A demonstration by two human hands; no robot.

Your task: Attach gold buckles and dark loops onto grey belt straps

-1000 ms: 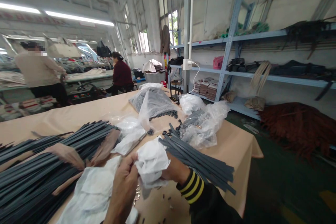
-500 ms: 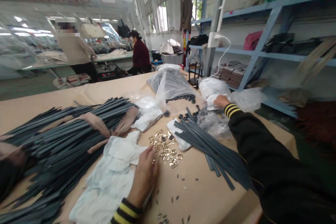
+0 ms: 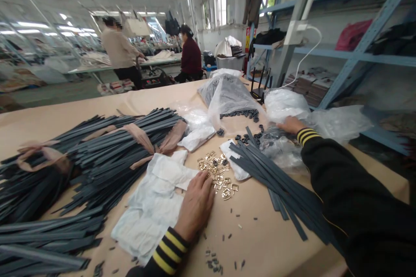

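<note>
My left hand [image 3: 197, 204] lies palm down on the table, its fingers stretched out, between a crumpled white sheet [image 3: 152, 207] and a loose pile of gold-coloured metal buckles [image 3: 224, 181]. Its fingertips reach the near edge of that pile. My right hand [image 3: 290, 125] is extended to the far right, its fingers pinched at the top of a crumpled clear plastic bag [image 3: 281, 149]. A white plastic bundle [image 3: 286, 104] is just behind it. Below my right sleeve, dark grey flat strips [image 3: 276, 181] lie fanned out, partly over a small white packet [image 3: 236, 162].
Tied bundles of dark strips [image 3: 120, 160] fill the left of the table. A large plastic bag [image 3: 227, 93] spills small black parts [image 3: 243, 114] at the back. Tiny dark pieces [image 3: 212, 262] are scattered in front. Blue shelving [image 3: 354, 58] stands right; two people work beyond.
The view has swung left, so things appear further right. My right hand has moved down off the white bundle to the clear plastic bag. My left hand stays beside the buckles.
</note>
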